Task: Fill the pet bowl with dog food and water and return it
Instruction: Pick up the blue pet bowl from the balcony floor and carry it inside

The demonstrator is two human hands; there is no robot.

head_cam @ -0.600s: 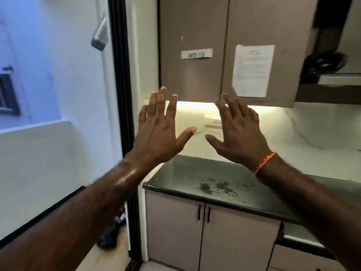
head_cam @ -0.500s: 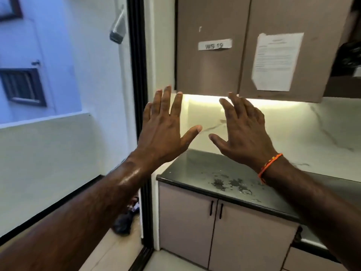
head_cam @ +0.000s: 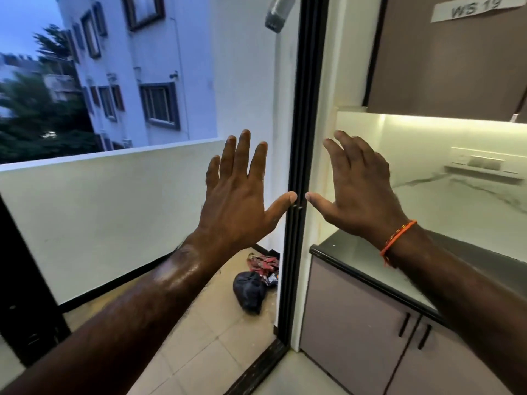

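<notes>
Both arms reach forward, the left hand and right hand raised backs-up, fingers spread wide, holding nothing, thumbs nearly meeting.

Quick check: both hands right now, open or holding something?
Left hand: open, fingers spread, holding nothing.
Right hand: open, fingers slightly bent, holding nothing.

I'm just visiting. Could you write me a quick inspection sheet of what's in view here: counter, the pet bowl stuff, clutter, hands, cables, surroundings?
Surface: dark countertop above closed lower cabinets; the visible part is bare.
Job's things: nothing seen; no bowl, food or water in view.
Clutter: black bag and red wrapper on the balcony floor.
Hands: left hand and right hand raised, fingers spread, holding nothing.
Cables: nothing seen.
Surroundings: black door frame, balcony wall, upper cabinet labelled WS 19.
</notes>
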